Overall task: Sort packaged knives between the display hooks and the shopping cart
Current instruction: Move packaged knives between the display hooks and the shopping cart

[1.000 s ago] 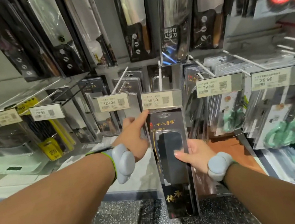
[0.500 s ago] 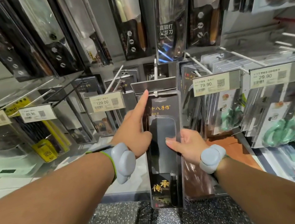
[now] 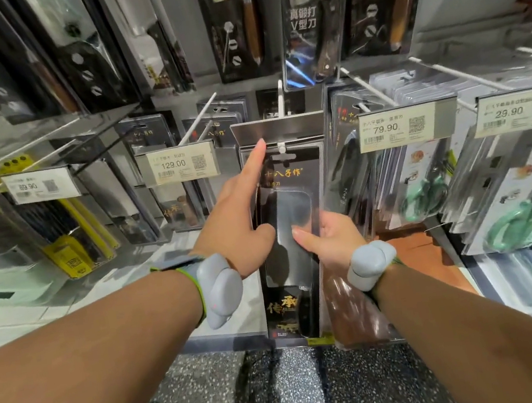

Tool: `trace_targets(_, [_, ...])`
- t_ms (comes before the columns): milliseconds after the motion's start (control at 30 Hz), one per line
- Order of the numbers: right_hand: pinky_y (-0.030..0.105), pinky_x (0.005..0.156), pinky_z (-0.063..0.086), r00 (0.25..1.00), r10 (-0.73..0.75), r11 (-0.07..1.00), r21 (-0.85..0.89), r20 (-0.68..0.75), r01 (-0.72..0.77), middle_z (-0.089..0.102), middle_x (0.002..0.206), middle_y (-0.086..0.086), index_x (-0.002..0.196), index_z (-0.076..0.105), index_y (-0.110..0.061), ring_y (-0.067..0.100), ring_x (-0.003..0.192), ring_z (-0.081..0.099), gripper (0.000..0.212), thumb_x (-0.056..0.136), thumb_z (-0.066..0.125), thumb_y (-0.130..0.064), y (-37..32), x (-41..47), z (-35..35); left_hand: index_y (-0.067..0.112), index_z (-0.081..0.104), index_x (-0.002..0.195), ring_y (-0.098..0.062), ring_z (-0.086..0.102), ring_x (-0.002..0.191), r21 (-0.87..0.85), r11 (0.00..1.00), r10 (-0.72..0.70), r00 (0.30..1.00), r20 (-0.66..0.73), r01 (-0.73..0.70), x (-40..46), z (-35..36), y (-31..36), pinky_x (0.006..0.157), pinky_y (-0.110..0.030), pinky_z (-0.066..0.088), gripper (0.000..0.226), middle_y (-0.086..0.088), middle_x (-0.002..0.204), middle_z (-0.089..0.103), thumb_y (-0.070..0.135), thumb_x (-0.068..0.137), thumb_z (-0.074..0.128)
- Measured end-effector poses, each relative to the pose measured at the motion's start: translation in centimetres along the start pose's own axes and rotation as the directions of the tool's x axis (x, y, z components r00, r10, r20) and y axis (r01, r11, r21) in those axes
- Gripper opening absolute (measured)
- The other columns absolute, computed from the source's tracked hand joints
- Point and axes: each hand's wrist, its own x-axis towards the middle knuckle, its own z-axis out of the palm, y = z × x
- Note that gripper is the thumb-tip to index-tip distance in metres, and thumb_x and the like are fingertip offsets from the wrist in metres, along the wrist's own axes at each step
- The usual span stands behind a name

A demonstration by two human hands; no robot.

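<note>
A long black packaged knife (image 3: 291,232) with gold lettering stands upright in front of the middle display hook (image 3: 280,103). Its hang slot sits at the white hook tip, just under a tilted-up price tag holder (image 3: 276,129). My right hand (image 3: 326,240) grips the pack's right edge at mid height, thumb across its clear front. My left hand (image 3: 236,219) holds the left edge, thumb on the front, with the index finger stretched up to the pack's top left corner. The shopping cart is out of sight.
More packaged knives hang on hooks above and to both sides, behind price tags 129.00 (image 3: 180,163) and 79.90 (image 3: 408,126). Green scissors packs (image 3: 427,192) hang at right. Yellow-handled packs (image 3: 69,249) hang at left. Speckled floor (image 3: 284,390) lies below.
Both hands have lifted the knife pack up to the hook tip. The price tag holder has flipped upward, and my left index finger has slid up to the pack's top.
</note>
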Motion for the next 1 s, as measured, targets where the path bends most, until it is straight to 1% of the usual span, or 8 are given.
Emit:
trace_targets(267, [0.007,0.055,0.045,0.999,-0.042,0.999,-0.023,-0.010,0.042,0.065,0.072,-0.004,0.080,0.063,-0.014,-0.006,0.061,0.061,0.009,0.089,0.067,-0.014,-0.6,-0.9,0.6,0.061,-0.003,0.144,-0.005,0.040,0.111,-0.015,1.000,-0.010,1.000,-0.020,0.009,-0.1,-0.4,-0.5,0.085,-0.029,0.047,0.102,0.016,0.130,0.033,0.006,0.080,0.054])
trace_targets(367, [0.027,0.068,0.056,0.999,-0.031,0.999,0.018,-0.038,0.032,0.071,0.080,0.005,0.089,0.068,-0.010,0.008,0.076,0.070,0.009,0.087,0.069,-0.019,-0.5,-1.5,0.9,0.058,-0.002,0.146,-0.006,0.042,0.119,-0.036,0.999,0.000,1.000,-0.015,-0.001,-0.4,-0.1,-0.7,0.092,-0.033,0.049,0.101,0.012,0.141,0.034,0.007,0.079,0.054])
trace_targets(500, [0.061,0.077,0.052,0.992,-0.029,0.999,0.020,-0.120,0.032,0.060,0.094,0.034,0.092,0.058,0.007,0.031,0.075,0.062,0.061,0.071,0.070,-0.048,-1.4,-1.6,0.4,0.056,0.000,0.147,-0.011,0.041,0.132,-0.061,0.998,-0.016,1.000,0.002,0.016,-0.7,0.5,-1.0,0.093,-0.036,0.051,0.098,0.017,0.153,0.024,0.009,0.082,0.057])
trace_targets(600, [0.044,0.061,0.048,0.989,-0.002,0.999,-0.040,-0.150,-0.004,0.056,0.075,0.024,0.074,0.052,0.003,0.024,0.064,0.054,0.043,0.081,0.071,-0.035,-2.3,-1.4,-0.2,0.065,0.009,0.137,-0.008,0.047,0.121,-0.083,0.996,-0.023,1.000,-0.021,0.021,-0.9,1.2,-1.1,0.089,-0.026,0.048,0.095,0.023,0.138,0.030,0.006,0.081,0.057])
trace_targets(700, [0.026,0.054,0.023,0.974,-0.005,0.995,-0.094,-0.227,-0.016,0.026,0.068,0.005,0.066,0.030,-0.016,0.015,0.059,0.026,0.047,0.084,0.071,-0.033,-2.3,-1.0,-0.5,0.047,0.023,0.146,0.001,0.039,0.124,-0.160,0.984,-0.080,0.996,-0.042,0.072,-1.4,2.4,-2.0,0.097,-0.008,0.038,0.087,0.024,0.139,0.031,-0.002,0.082,0.055])
trace_targets(767, [0.027,0.054,0.021,0.970,0.006,0.994,-0.103,-0.243,-0.032,0.024,0.072,0.006,0.070,0.030,-0.016,0.017,0.063,0.025,0.048,0.083,0.070,-0.039,-2.4,-0.7,-0.5,0.034,0.045,0.141,-0.007,0.052,0.110,-0.174,0.971,-0.171,0.985,-0.026,0.164,-1.9,3.3,-3.0,0.078,0.003,0.038,0.073,0.014,0.139,0.044,-0.007,0.082,0.053])
trace_targets(833, [0.030,0.053,0.028,0.972,0.031,0.995,-0.082,-0.234,-0.051,0.031,0.069,0.011,0.070,0.037,-0.010,0.024,0.062,0.032,0.048,0.083,0.070,-0.042,-2.1,0.3,-0.4,0.026,0.063,0.122,-0.014,0.061,0.074,-0.217,0.937,-0.272,0.961,0.041,0.274,-2.5,4.5,-4.2,0.055,-0.005,0.041,0.055,0.007,0.125,0.060,-0.010,0.082,0.055])
trace_targets(1000, [0.030,0.064,0.048,0.958,0.079,0.997,0.023,-0.277,-0.075,0.061,0.077,0.004,0.085,0.058,-0.003,0.025,0.071,0.058,0.042,0.079,0.073,-0.042,-1.6,2.1,0.1,0.014,0.068,0.094,0.005,0.052,0.055,-0.249,0.898,-0.337,0.931,0.139,0.362,-2.6,6.9,-6.6,0.054,-0.009,0.041,0.031,-0.003,0.097,0.067,-0.011,0.076,0.063])
